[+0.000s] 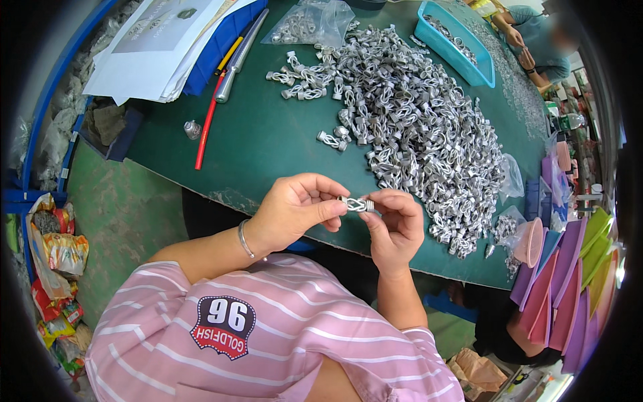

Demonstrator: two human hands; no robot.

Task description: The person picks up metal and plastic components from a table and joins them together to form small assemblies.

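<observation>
Above the table's near edge, my left hand (291, 209) and my right hand (396, 224) pinch the two ends of one small silver metal piece (358, 205). Its middle is made of interlaced strands, and its ends look ribbed like coils. Thumb and fingertips of each hand are closed on it. Beyond my hands, a large heap of similar silver metal pieces (418, 120) covers the green table (268, 144). A pair of loose pieces (333, 139) lies beside the heap, and a small cluster (305, 79) sits farther back.
At the left lie a red stick (209, 124), a grey tapered rod (234, 70) and papers (151, 47) on a blue holder. A turquoise basket (455, 43) and a clear bag (309, 23) stand at the back. Colourful bins (566, 281) line the right. Another person (539, 43) works at far right.
</observation>
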